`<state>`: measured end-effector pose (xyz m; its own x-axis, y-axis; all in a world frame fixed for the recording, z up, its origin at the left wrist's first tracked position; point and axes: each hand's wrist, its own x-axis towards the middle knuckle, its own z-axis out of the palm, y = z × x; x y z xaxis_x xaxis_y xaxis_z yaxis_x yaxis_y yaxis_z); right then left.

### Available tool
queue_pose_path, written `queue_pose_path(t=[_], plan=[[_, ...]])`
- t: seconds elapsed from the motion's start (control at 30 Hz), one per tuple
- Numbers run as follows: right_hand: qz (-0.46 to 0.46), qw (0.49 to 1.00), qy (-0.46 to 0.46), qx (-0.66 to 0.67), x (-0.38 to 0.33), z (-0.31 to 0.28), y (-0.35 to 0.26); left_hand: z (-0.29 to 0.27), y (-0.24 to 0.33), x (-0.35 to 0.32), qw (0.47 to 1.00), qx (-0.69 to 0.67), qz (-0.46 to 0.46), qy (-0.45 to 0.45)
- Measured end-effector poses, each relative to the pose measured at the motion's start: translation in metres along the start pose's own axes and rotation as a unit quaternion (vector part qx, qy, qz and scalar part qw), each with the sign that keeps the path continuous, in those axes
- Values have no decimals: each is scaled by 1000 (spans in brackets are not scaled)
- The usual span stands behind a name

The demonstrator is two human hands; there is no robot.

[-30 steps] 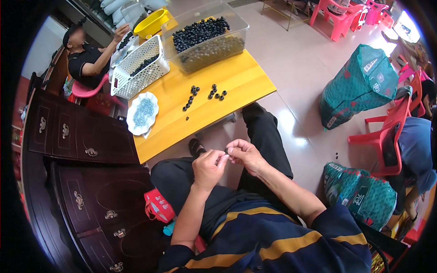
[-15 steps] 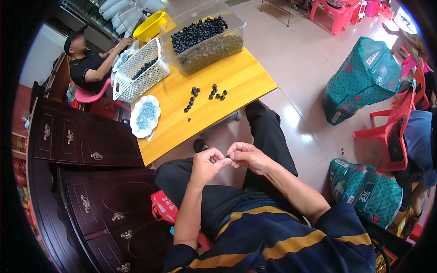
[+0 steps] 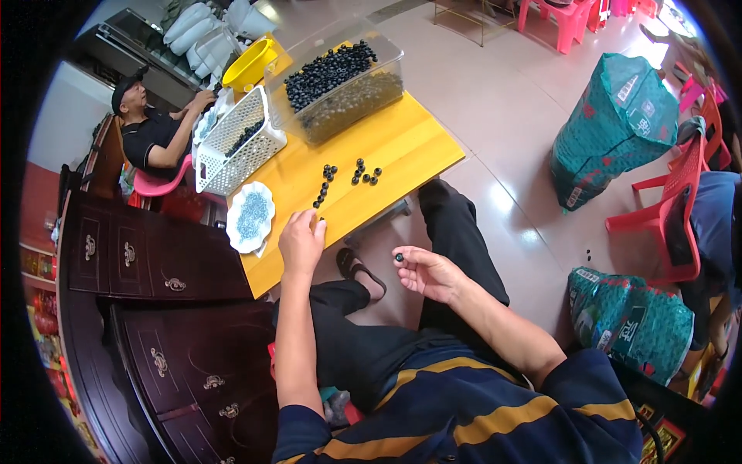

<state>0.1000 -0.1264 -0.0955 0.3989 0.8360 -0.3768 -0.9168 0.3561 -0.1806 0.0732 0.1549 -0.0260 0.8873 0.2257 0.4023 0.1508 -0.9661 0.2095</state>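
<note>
My right hand (image 3: pixel 431 272) is above my lap, pinching a round black bead (image 3: pixel 399 257) between thumb and fingertips, the other fingers curled. At the table's near edge, my left hand (image 3: pixel 300 241) is closed at the fingertips on a tiny black piece (image 3: pixel 321 220); part of its fingers is hidden. Just beyond it several black beads (image 3: pixel 325 182) run in a loose line on the yellow table (image 3: pixel 386 189). A second small group of black beads (image 3: pixel 374 180) lies to the right. Left of my left hand, a white scalloped dish (image 3: pixel 267 196) holds many small pale-blue pieces, too fine to name.
A clear bin (image 3: pixel 348 116) of black beads and a white perforated basket (image 3: pixel 212 176) stand at the table's far side, beside a yellow basin (image 3: pixel 251 66). A seated person (image 3: pixel 154 135) works beyond. Dark cabinets (image 3: pixel 154 247) flank the left; green bags (image 3: pixel 607 139) stand right.
My hands have come apart. The left has reached forward to the table edge at the tiny black piece; the right stays over my lap, its black bead now plainly visible. The view has shifted slightly.
</note>
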Motion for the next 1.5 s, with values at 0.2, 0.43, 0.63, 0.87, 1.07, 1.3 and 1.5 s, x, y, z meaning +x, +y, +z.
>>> queue_pose_path(t=[0.2,0.43,0.63,0.87,1.07,1.3,1.5], plan=[[1,1000,-2,21,1,2,-3,13,-9,11,998,12,15,-65],[2,1000,-1,25,-1,1,-2,-1,17,-5,991,-83,-37,-100],[1,1000,-9,8,1,2,0,-14,77,-54,869,-464,-144,-94],[-2,999,-49,10,1,1,3,-3,105,-75,852,-516,-61,-63],[-6,998,-59,-1,-1,0,4,1,106,-77,861,-503,-47,-53],[-9,998,-60,-30,-2,2,5,5,110,-75,879,-474,-40,-33],[-19,998,-56,-9,0,0,7,5,110,-76,901,-433,-20,-22]])
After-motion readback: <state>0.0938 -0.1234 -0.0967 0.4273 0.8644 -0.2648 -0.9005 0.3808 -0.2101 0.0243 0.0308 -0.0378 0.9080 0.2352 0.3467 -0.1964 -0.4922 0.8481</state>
